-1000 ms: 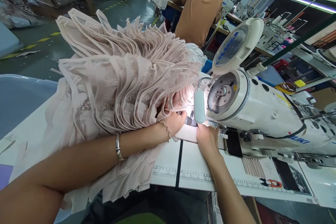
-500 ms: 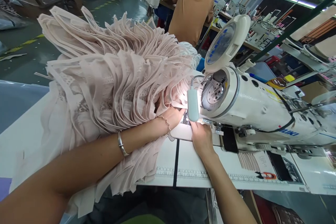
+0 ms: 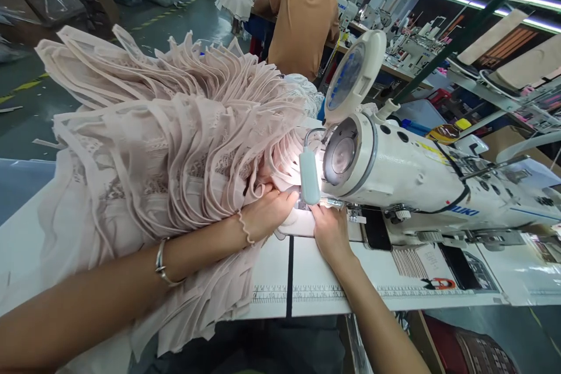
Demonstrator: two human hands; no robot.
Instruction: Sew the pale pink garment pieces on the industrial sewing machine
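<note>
Left hand has shifted leftward along pale pink garments bunched on the tabletop beside the sewing machine; right hand near lamp, either grip's closure indeterminable; advisable: feed layers flat, fingertips clear.

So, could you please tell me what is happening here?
A person is at a sewing machine. The left grip is against a big bunch of pale pink fabric on the table; the right grip is just below the lamp in the view. What the fingertips hold is hard to see. Another person is farther off, back turned.
</note>
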